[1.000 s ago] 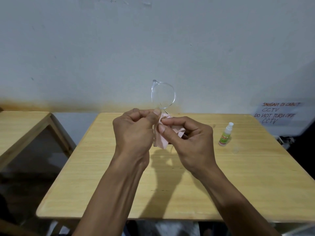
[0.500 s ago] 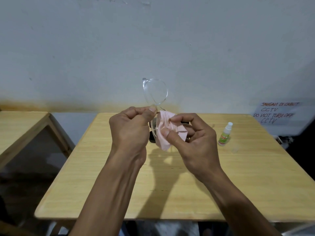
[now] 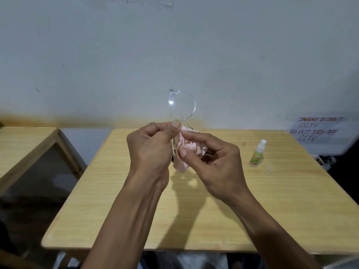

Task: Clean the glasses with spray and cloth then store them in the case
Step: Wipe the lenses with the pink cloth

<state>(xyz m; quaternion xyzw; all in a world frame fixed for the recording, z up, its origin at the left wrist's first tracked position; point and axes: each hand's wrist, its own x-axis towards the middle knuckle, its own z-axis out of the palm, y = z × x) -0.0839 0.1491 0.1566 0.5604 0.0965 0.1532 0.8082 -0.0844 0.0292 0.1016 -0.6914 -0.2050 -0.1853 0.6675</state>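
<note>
The person holds the glasses on end above the tabletop, one clear lens standing free at the top, the lower one hidden in the pink cloth. The left hand is closed, thumb and fingers pinching the frame near the bridge. The right hand is partly curled, fingertips pressing the bunched cloth around the lower lens. Wiping well likely means light pressure from both faces while the pinch stays on the frame, off the glass. Both wrists are raised, forearms converging. The spray bottle stands well apart to the right; no case is visible
</note>
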